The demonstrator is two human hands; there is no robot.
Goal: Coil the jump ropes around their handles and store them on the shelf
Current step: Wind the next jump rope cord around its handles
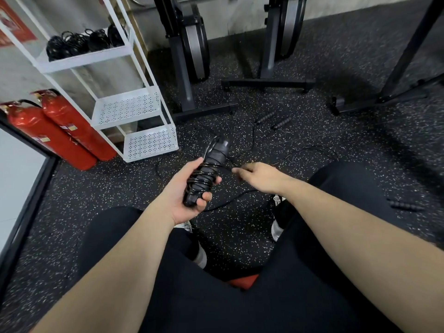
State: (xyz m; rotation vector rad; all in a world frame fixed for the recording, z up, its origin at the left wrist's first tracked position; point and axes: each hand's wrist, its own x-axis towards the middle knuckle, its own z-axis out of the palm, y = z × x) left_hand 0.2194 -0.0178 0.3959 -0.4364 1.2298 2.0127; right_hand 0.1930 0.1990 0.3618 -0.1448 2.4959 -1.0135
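Observation:
My left hand grips a pair of black jump rope handles held together, with thin black rope wound around them in several turns. My right hand pinches the loose rope just right of the handles; the rest of it trails over the floor. Two more black handles lie on the floor farther off, and another handle lies at the right. A white shelf unit stands at the left, with several coiled black ropes on its upper tier.
Two red fire extinguishers lean by the shelf's left side. Black exercise machine bases stand behind on the speckled rubber floor. I am seated, with my black-trousered legs and shoes below my arms. A dark frame edge runs along the left.

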